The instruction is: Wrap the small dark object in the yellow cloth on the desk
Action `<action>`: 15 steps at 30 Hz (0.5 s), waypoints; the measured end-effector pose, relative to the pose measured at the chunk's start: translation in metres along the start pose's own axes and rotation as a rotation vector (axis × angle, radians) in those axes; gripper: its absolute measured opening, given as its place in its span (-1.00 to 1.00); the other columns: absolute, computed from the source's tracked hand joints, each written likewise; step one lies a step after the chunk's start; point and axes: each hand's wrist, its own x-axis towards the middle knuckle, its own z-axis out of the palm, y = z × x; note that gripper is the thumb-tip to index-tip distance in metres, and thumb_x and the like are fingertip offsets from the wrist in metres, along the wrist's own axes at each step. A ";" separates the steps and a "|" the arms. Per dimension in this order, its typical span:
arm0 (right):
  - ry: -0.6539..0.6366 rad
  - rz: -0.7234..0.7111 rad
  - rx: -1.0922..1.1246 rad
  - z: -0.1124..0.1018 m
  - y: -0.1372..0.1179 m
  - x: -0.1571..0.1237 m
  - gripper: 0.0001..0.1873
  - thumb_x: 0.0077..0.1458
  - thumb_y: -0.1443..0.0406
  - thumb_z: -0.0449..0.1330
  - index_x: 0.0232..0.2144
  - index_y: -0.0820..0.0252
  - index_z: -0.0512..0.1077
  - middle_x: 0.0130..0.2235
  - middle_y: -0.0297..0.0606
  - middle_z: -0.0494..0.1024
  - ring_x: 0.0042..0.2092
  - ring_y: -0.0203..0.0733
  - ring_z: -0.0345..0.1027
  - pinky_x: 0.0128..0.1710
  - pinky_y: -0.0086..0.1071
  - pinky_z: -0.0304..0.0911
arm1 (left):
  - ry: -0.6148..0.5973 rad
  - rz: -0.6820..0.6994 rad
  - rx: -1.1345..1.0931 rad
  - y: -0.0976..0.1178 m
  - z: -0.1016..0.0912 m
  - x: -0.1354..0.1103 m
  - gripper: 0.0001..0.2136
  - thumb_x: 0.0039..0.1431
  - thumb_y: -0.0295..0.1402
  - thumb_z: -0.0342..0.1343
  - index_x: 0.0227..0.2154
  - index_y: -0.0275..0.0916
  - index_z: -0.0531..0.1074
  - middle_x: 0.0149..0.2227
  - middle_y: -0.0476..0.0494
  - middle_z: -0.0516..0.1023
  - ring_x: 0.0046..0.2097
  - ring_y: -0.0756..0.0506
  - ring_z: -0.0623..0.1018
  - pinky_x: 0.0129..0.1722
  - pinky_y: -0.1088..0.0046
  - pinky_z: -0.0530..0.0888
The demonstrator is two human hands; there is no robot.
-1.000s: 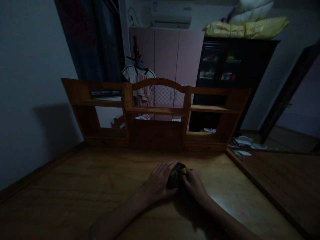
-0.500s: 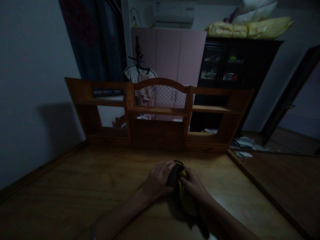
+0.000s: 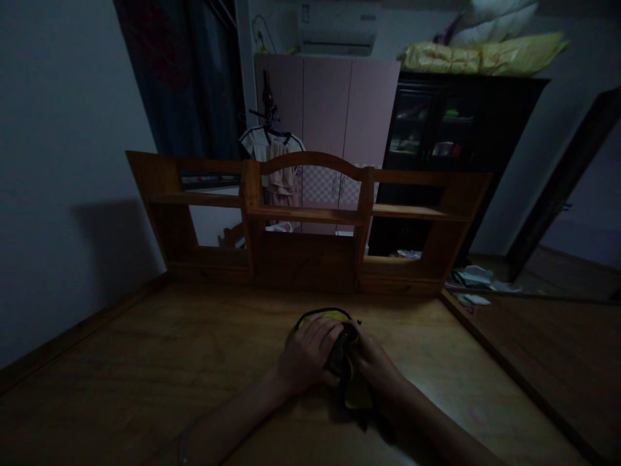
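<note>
Both my hands meet on the wooden desk (image 3: 145, 362) in dim light. My left hand (image 3: 306, 357) and my right hand (image 3: 374, 364) have their fingers curled round a soft yellow and black item (image 3: 326, 318), which looks like cloth or a small bag. A yellow part edged in black shows beyond my left fingers. Another yellow part lies between my wrists. What the item is exactly, I cannot make out.
A wooden shelf unit (image 3: 310, 213) stands along the desk's far edge. A wall is at the left. Beyond are a pink wardrobe (image 3: 339, 110), a dark cabinet (image 3: 436, 136) with bedding on top, and papers (image 3: 473, 278) on the floor at right.
The yellow and black item has spread out: a black-edged yellow part now shows past my left fingers. Both hands stay together on it and have shifted only slightly.
</note>
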 end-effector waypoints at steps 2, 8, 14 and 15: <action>-0.010 -0.021 -0.102 -0.002 -0.002 0.001 -0.57 0.17 0.34 0.04 0.11 0.15 0.23 -0.06 -0.15 0.52 -0.05 -0.08 0.41 -0.05 -0.23 0.33 | 0.015 0.000 -0.002 0.000 -0.001 0.001 -0.20 0.04 0.26 -0.07 0.07 -0.40 0.26 -0.02 -0.39 0.47 0.06 -0.27 0.44 0.13 0.04 0.35; -0.106 0.003 -0.379 -0.014 -0.018 0.004 -0.64 0.17 0.39 0.01 0.02 0.14 0.28 -0.25 -0.22 0.57 -0.26 -0.18 0.48 -0.31 -0.42 0.29 | 0.038 0.030 -0.036 0.002 -0.002 0.000 -0.16 -0.06 0.30 0.00 0.05 -0.39 0.25 -0.09 -0.36 0.49 -0.01 -0.25 0.47 0.12 0.05 0.36; -0.176 -0.042 -0.685 -0.025 -0.013 0.003 -0.72 0.09 0.40 0.07 -0.12 0.21 0.38 -0.42 -0.25 0.56 -0.42 -0.20 0.43 -0.43 -0.46 0.16 | 0.026 0.075 -0.056 0.005 -0.002 0.000 -0.19 -0.02 0.26 0.00 0.05 -0.39 0.21 -0.10 -0.34 0.48 -0.02 -0.25 0.48 0.11 0.05 0.36; -0.158 -0.045 -0.691 -0.026 -0.013 0.003 -0.73 0.07 0.40 0.08 -0.14 0.21 0.40 -0.44 -0.25 0.56 -0.43 -0.20 0.42 -0.44 -0.45 0.15 | 0.022 0.079 -0.059 0.005 -0.002 0.000 -0.20 -0.01 0.27 -0.02 0.05 -0.39 0.21 -0.11 -0.34 0.48 -0.03 -0.24 0.48 0.11 0.05 0.36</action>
